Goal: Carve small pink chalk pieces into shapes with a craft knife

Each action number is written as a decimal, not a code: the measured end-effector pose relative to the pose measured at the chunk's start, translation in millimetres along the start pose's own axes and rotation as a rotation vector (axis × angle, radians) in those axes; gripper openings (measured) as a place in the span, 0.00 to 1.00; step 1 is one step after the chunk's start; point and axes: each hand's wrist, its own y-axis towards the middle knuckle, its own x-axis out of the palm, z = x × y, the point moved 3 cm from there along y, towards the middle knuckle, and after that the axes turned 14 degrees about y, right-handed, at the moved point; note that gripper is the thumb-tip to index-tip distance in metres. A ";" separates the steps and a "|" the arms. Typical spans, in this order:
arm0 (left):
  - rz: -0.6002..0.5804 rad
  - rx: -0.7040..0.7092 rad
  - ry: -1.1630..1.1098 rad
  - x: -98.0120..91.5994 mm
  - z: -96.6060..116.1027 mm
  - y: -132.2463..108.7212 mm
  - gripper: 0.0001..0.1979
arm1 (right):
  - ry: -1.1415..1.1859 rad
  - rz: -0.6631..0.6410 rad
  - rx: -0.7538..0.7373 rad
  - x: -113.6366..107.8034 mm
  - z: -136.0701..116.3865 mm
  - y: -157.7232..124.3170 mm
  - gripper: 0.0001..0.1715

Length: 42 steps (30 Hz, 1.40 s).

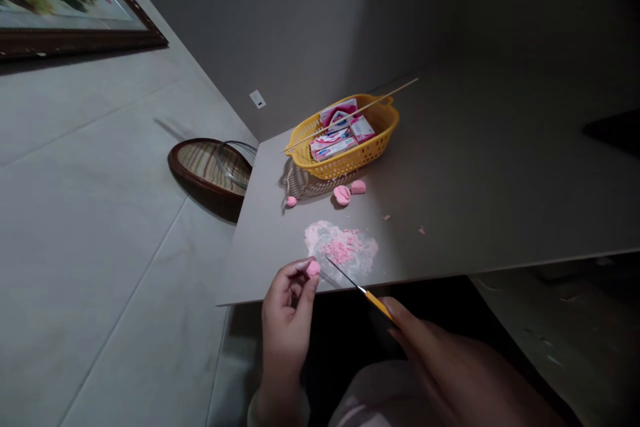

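Observation:
My left hand [289, 310] pinches a small rounded piece of pink soap [313, 269] between thumb and fingertips, at the near edge of the table. My right hand [413, 327] is closed around the yellow handle of a knife [373, 300]. Its thin dark blade points up and left, the tip close to the soap piece; I cannot tell whether they touch. Just beyond the blade lies a patch of pink shavings and powder [343, 247]. Farther back rest two carved pink pieces, one cupped [342, 195] and one blocky [358, 187], plus a small pink bud [291, 201] by a thin string.
A yellow plastic basket [350, 165] holding several pink and white boxes [333, 147] stands toward the back. Across its rim lies a thin wooden stick [400, 88]. Off the table's left edge is a brown woven-topped stool or chair [200, 167] with coiled wire [233, 163].

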 end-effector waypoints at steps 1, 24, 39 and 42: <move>0.013 0.022 0.046 0.3 0.0 0.2 0.14 | -0.020 -0.005 -0.005 0.4 -0.3 0.8 0.35; 0.093 -0.008 0.067 -2.6 -7.7 1.9 0.13 | 0.135 -0.073 0.058 -0.5 -1.4 12.3 0.30; -0.094 -0.010 -0.040 -2.2 6.2 -4.9 0.16 | 0.008 0.072 -0.149 -9.4 0.8 9.0 0.25; -0.010 0.231 0.215 -7.7 15.2 -11.0 0.14 | 0.000 0.090 -0.177 -9.6 0.6 6.3 0.24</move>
